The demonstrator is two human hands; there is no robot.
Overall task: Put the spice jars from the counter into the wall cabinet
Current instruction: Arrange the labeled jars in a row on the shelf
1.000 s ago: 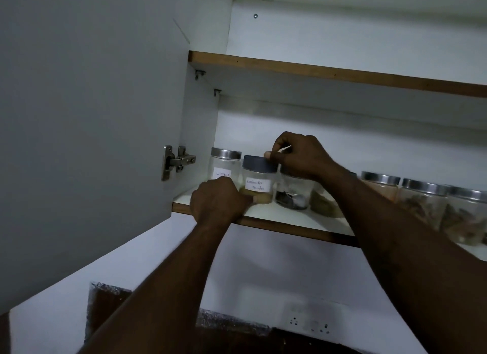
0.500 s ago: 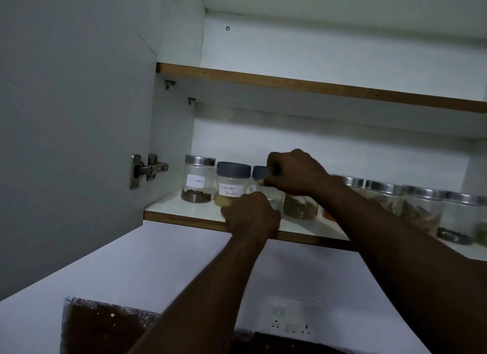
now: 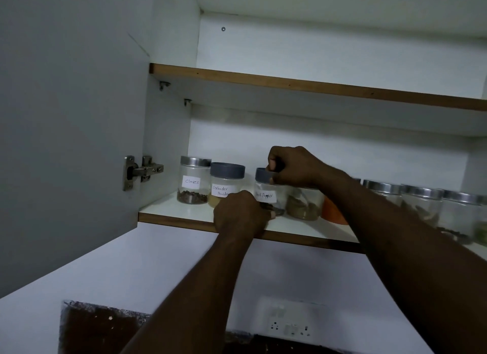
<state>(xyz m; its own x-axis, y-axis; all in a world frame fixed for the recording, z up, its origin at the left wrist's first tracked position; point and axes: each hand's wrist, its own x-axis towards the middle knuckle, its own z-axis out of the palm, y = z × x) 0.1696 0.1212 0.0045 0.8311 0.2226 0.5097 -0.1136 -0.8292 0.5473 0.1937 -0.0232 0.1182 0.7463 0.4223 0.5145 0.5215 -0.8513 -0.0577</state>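
Note:
A row of spice jars stands on the lower shelf (image 3: 184, 212) of the open wall cabinet. At the left is a steel-lidded jar labelled Cloves (image 3: 193, 181), then a grey-lidded jar labelled Coriander Powder (image 3: 226, 184). My right hand (image 3: 292, 166) grips the grey lid of the black pepper jar (image 3: 267, 193). My left hand (image 3: 241, 212) holds that jar's base at the shelf's front edge. Further right stand a jar of brownish spice (image 3: 304, 205), an orange one (image 3: 333, 212) and several steel-lidded jars (image 3: 421, 203), partly hidden by my right arm.
The cabinet door (image 3: 71, 132) hangs open at the left on its hinge (image 3: 139, 170). An upper shelf (image 3: 316, 86) runs above the jars. Below the cabinet is a white wall with a socket plate (image 3: 290, 324).
The view has shifted right. My left hand left the coriander jar and moved right to the black pepper jar's base. My right hand stays on that jar's lid.

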